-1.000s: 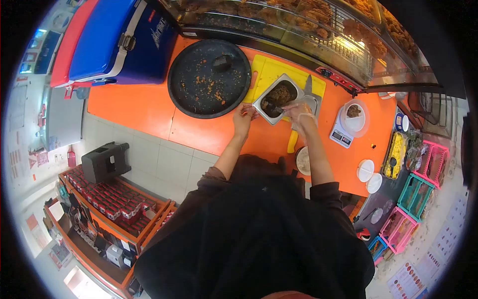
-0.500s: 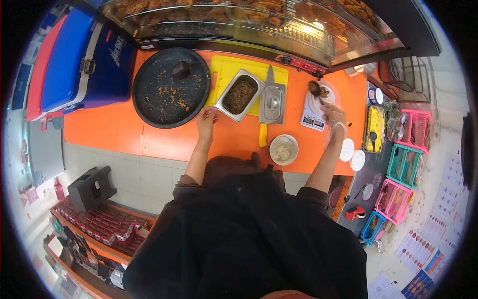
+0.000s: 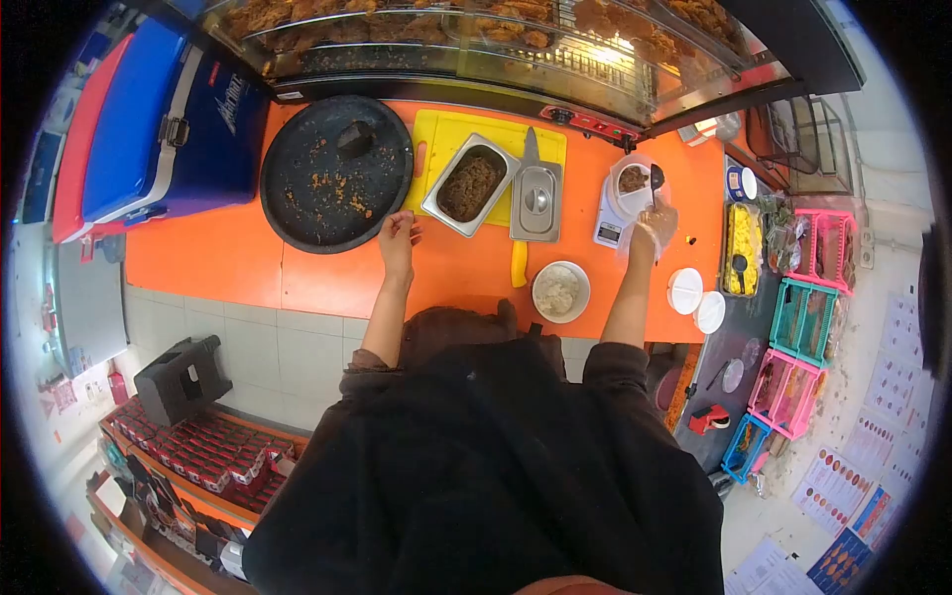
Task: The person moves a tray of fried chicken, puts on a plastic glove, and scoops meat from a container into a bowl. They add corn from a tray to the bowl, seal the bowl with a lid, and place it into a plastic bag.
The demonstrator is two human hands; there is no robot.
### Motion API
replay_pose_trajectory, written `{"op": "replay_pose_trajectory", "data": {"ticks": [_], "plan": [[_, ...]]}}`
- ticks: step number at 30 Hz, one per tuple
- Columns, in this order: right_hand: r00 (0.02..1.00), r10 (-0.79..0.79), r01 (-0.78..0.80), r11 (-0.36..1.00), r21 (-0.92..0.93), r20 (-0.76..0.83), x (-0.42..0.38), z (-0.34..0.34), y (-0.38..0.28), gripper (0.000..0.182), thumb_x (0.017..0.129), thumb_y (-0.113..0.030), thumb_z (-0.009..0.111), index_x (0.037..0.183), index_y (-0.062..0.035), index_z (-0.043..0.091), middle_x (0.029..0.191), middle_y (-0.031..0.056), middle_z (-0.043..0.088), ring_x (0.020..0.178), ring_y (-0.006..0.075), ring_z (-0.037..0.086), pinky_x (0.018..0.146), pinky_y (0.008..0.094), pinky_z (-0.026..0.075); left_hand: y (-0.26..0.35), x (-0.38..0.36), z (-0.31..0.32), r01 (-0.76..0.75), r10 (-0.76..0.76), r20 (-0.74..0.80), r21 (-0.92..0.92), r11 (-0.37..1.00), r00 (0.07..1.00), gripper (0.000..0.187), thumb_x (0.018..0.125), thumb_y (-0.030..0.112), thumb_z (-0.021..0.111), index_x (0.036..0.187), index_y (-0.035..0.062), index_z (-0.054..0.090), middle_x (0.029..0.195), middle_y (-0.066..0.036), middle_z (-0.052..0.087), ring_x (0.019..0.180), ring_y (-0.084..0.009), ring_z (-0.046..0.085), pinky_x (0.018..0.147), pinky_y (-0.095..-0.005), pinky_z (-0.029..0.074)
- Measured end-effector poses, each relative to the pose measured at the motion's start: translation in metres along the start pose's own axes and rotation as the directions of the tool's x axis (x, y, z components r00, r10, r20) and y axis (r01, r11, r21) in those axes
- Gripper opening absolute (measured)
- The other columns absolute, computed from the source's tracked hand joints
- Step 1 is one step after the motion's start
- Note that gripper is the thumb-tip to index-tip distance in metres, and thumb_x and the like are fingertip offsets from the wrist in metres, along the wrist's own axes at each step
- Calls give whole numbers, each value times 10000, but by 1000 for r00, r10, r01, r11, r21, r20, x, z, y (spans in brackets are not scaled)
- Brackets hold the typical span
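A dark spoon [image 3: 654, 184] is pinched in the fingers of the gloved right hand [image 3: 650, 223], its long axis pointing up over the clear round tub [image 3: 635, 183] on the white scale [image 3: 608, 226]. The left hand [image 3: 399, 238], fingers loosely curled, is rested on the orange surface [image 3: 327, 273] just below the rectangular steel pan of brown filling [image 3: 469, 184].

Round black tray [image 3: 335, 174] scattered with crumbs at the orange counter's [image 3: 248, 253] back left, beside a blue cooler [image 3: 174, 119]. Bowl of pale food [image 3: 560, 292] near the front edge, two white lids [image 3: 694, 299] toward the right end. Yellow cutting board [image 3: 466, 134] against the back.
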State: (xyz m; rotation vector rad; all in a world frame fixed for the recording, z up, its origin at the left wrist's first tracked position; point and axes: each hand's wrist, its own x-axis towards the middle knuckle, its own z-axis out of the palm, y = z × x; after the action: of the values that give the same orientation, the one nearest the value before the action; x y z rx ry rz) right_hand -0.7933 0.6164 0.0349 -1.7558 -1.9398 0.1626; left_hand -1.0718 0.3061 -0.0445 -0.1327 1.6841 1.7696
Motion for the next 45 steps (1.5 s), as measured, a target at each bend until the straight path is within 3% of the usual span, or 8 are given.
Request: {"op": "replay_pose_trajectory", "data": {"ticks": [6, 9, 11, 17, 21, 28, 40, 45], "plan": [[833, -298, -300, 465, 833, 466, -75, 10, -90, 267, 776, -63, 554, 1015, 29, 627, 1035, 124, 625, 916, 179, 596, 797, 302, 482, -2, -1, 4, 53, -51, 150, -11, 999, 987, 192, 897, 212, 556, 1002, 51, 553, 922, -48, 595, 822, -158, 598, 724, -283, 500], [621, -734, 702, 677, 221, 275, -126, -5, -171, 185, 806, -116, 513, 906, -34, 646, 974, 178, 607, 892, 295, 601, 714, 367, 512, -7, 2, 13, 52, -50, 238, -4, 999, 970, 193, 891, 180, 561, 1019, 37, 543, 953, -70, 593, 841, -171, 600, 745, -289, 506], [533, -395, 561, 827, 37, 748, -138, -6, -224, 209, 788, -131, 548, 928, -12, 649, 984, 179, 616, 919, 291, 633, 722, 359, 529, -7, 2, 15, -15, 27, 201, -61, 998, 979, 187, 862, 119, 602, 1004, 21, 531, 896, -73, 616, 751, -135, 606, 692, -275, 508], [620, -425, 574, 819, -12, 659, -164, 45, -235, 166, 723, -126, 652, 832, -3, 678, 787, 155, 658, 806, 257, 666, 678, 332, 542, -16, 9, 13, 11, 16, 216, -124, 992, 976, 201, 848, 69, 607, 1021, 55, 505, 852, -63, 623, 748, -132, 596, 652, -252, 508], [228, -61, 441, 896, -47, 972, -114, 40, -206, 203, 744, -166, 580, 760, 14, 672, 710, 217, 642, 707, 272, 670, 577, 355, 522, -5, 0, 19, 27, 9, 252, -136, 990, 968, 241, 860, 61, 588, 1067, 60, 464, 862, -94, 620, 785, -174, 616, 728, -307, 549], [468, -349, -639, 501, 584, 812, -111, 69, -121, 98, 706, -71, 666, 756, 12, 650, 834, 73, 654, 734, 176, 604, 687, 266, 478, -4, -2, 21, 32, 9, 229, -174, 984, 973, 205, 848, 48, 595, 1018, 55, 481, 859, -72, 593, 806, -179, 601, 754, -323, 547], [644, -326, 18, 911, 412, 692, -109, 56, -122, 154, 722, -136, 698, 873, -112, 713, 771, 29, 656, 639, 132, 577, 572, 285, 463, -2, -4, 22, 50, -12, 239, -155, 987, 971, 222, 865, 44, 573, 1048, 10, 453, 887, -141, 612, 811, -202, 624, 754, -324, 562], [615, -205, -285, 842, 457, 762, -107, 63, -117, 168, 704, -123, 700, 867, -85, 704, 804, 82, 658, 686, 175, 603, 608, 304, 476, 1, -4, 22, 34, -3, 247, -121, 992, 969, 176, 855, 36, 582, 983, 43, 462, 912, -92, 587, 832, -195, 612, 778, -342, 554]]}}
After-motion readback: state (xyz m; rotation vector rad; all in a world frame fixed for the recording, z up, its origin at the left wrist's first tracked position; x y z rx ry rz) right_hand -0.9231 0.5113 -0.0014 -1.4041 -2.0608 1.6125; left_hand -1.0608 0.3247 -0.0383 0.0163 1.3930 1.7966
